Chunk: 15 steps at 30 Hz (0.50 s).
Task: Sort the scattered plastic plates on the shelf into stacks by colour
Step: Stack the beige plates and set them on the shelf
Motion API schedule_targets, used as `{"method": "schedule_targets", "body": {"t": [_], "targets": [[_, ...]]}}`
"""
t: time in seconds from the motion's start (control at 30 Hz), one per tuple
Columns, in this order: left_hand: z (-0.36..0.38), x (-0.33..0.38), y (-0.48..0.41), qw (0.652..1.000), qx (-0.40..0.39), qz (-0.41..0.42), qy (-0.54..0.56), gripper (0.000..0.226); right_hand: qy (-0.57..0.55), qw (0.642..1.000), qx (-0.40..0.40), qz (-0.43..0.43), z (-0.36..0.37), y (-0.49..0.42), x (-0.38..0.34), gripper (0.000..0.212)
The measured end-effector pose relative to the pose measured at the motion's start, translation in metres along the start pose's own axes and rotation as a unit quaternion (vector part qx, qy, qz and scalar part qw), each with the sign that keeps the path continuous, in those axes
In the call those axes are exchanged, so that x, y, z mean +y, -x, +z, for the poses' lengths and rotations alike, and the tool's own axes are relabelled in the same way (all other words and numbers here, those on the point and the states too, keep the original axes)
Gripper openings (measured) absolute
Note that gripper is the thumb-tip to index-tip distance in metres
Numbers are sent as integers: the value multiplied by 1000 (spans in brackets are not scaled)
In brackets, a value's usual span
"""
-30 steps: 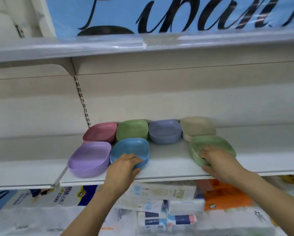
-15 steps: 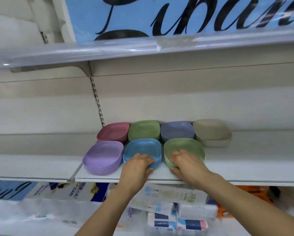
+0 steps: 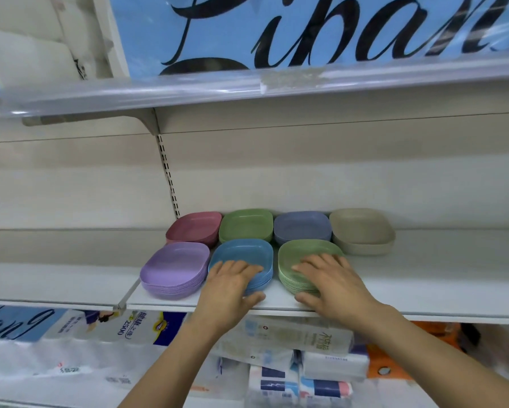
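Note:
Seven stacks of plastic plates stand on the white shelf (image 3: 438, 284). The back row holds pink (image 3: 198, 228), green (image 3: 247, 225), slate-blue (image 3: 302, 226) and beige (image 3: 362, 231) stacks. In the front row are lilac (image 3: 175, 265), light blue (image 3: 241, 253) and pale green (image 3: 306, 251) stacks. My left hand (image 3: 229, 287) holds the front edge of the light blue stack, fingers over the rim and thumb against its front. My right hand (image 3: 332, 284) holds the pale green stack's front edge the same way.
An upper shelf edge (image 3: 247, 86) with a blue banner hangs overhead. Packs of tissue and paper rolls (image 3: 279, 357) fill the level below. Bare shelf extends right of the beige stack and left of the lilac one.
My right hand has slid the pale green stack leftward from in front of the beige stack to beside the light blue one. My left hand stayed on the light blue stack.

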<state>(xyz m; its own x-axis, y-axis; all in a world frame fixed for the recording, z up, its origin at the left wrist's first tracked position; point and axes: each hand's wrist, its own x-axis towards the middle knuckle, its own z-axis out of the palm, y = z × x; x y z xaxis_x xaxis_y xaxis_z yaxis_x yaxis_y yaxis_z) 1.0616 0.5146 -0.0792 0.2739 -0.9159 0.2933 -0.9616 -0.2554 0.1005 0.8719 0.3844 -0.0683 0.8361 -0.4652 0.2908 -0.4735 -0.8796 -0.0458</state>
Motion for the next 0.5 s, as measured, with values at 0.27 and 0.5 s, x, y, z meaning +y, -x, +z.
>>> {"method": "schedule_targets", "body": {"t": [0.27,0.5], "targets": [[-18,-59,36,988,71,-135,0,70,-34,999,-15,38,-12,26,34,47],[-18,-80,39,981,-1,-193,27,36,-56,997,-33,43,-11,26,29,28]]}}
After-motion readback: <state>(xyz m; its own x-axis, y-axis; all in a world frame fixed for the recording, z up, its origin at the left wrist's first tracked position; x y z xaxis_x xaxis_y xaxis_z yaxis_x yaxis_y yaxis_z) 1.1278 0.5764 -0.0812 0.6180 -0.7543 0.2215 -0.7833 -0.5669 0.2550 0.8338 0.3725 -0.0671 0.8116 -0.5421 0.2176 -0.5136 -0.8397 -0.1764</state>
